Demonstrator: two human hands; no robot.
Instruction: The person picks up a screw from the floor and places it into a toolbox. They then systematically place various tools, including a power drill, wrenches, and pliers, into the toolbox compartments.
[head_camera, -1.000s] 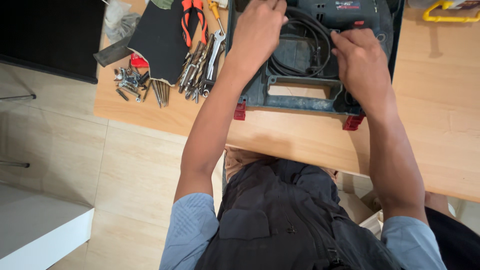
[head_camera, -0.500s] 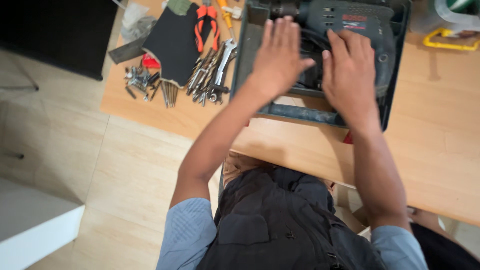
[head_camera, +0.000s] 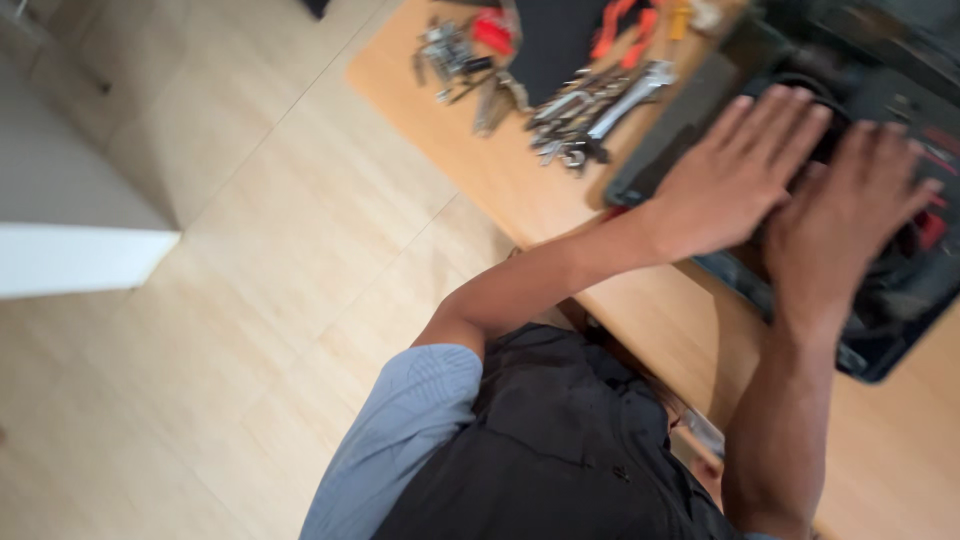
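Directly under both flat palms, dark tool case (head_camera: 880, 340) on bench (head_camera: 640, 330): left hand (head_camera: 735, 175) open, fingers spread over its near edge; right hand (head_camera: 840, 225) open beside it, further in. Spanners (head_camera: 590, 105) well off left.

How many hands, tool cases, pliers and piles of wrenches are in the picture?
Hands: 2, left and right, both flat and open over the case
Case: 1
Pliers: 1 pair, with orange handles
Wrench pile: 1
Total: 5
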